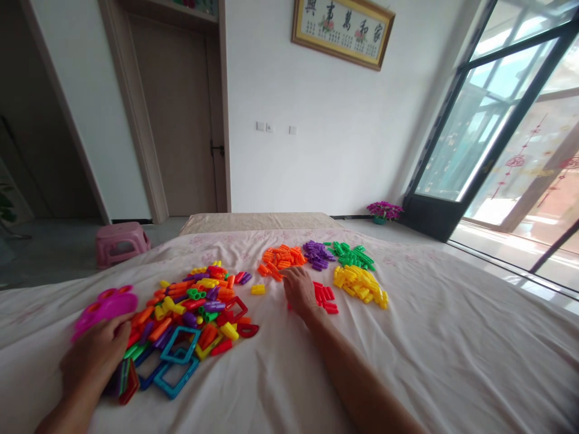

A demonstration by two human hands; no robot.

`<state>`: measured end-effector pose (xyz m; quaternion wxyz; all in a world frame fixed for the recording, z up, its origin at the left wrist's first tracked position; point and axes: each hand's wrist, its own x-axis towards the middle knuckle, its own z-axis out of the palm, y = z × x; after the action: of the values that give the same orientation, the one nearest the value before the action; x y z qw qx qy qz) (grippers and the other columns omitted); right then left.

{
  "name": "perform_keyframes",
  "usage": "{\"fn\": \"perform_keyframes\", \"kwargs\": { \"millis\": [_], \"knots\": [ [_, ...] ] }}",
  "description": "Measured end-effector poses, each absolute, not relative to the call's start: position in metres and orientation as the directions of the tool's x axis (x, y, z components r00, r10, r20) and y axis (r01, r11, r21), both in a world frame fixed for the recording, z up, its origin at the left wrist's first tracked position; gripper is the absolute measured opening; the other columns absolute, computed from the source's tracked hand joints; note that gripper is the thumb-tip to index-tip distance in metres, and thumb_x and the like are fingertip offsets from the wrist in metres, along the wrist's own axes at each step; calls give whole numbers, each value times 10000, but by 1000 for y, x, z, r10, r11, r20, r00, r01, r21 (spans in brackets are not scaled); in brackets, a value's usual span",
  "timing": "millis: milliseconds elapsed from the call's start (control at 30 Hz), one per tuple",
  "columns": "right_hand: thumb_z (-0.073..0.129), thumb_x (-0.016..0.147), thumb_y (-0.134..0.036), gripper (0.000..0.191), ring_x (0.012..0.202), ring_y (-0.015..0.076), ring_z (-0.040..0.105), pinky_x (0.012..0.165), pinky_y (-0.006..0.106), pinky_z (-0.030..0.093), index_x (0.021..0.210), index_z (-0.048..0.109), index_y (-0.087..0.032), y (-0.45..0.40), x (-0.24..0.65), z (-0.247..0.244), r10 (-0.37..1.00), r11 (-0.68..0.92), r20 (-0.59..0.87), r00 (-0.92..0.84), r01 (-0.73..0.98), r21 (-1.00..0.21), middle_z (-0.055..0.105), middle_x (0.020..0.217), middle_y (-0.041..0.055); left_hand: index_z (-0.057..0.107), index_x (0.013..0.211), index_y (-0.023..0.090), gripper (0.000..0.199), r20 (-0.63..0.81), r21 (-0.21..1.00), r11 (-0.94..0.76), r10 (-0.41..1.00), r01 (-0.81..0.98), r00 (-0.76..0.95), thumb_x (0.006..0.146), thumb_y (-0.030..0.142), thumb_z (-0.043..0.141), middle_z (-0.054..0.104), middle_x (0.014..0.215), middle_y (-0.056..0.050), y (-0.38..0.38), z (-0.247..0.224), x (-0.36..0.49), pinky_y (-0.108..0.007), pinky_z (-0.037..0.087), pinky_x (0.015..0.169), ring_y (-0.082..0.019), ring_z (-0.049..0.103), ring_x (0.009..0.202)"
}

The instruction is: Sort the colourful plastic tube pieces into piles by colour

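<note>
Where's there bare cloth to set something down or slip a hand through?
Widest: the cloth right of the yellow pile and right forearm. Another patch lies between that forearm and the mixed heap. Crowded: the mixed heap beside the left hand, and around the right hand, between orange pile and red pile.

Passages and obstacles about the mixed pile (190, 307): to its right, a strip of exposed cloth (271, 374) leads away from the viewer, with a lone yellow piece (257, 290) in its path. Farther right, the right forearm (346, 367) bars crossing low over the cloth; beyond lies a broad, wrinkled expanse. Left of the pile, the left hand (97, 352) and magenta item (106, 310) obstruct access.
</note>
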<state>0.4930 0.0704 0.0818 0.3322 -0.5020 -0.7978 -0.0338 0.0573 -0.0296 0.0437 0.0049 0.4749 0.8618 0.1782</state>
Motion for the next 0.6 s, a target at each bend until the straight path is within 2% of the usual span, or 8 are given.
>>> {"fn": "perform_keyframes", "kwargs": {
  "millis": [67,200,367,467,600],
  "knots": [
    [446,949,-211,304,1058,214,520,935,337,366,1155,662,-266,65,476,80,782,547,491,-384,801,-243,677,1103,48,672,1194,253,549,145,315,484,825,816,-546,912,449,243,667,1241,-87,-30,44,58,-366,462,822,-275,627,1012],
    [461,946,-225,340,1121,223,507,997,369,345,1252,600,-270,59,462,75,798,547,418,-434,812,-203,647,1208,47,673,1206,242,532,154,349,465,828,814,-539,901,443,286,671,1226,-96,-31,46,59,-371,460,834,-281,623,1011],
    [508,933,-272,498,1314,245,383,1082,393,291,1425,430,-251,59,457,69,765,610,355,-538,782,-128,483,1435,71,661,1221,240,546,111,343,491,825,801,-554,904,443,266,656,1245,-102,-31,49,62,-394,449,826,-298,610,1020],
    [491,949,-271,411,1271,222,433,1062,368,321,1359,501,-264,61,453,69,719,677,312,-621,727,-115,548,1362,59,652,1229,238,552,115,345,489,825,801,-553,906,451,258,654,1248,-102,-31,48,62,-390,447,822,-296,607,1019],
    [536,931,-288,254,1052,194,559,941,310,404,1164,628,-249,61,449,68,725,676,310,-616,722,-147,669,1091,40,660,1214,226,543,142,344,469,830,813,-539,908,440,265,662,1234,-107,-30,45,59,-388,446,827,-296,608,1015]
  ]
}}
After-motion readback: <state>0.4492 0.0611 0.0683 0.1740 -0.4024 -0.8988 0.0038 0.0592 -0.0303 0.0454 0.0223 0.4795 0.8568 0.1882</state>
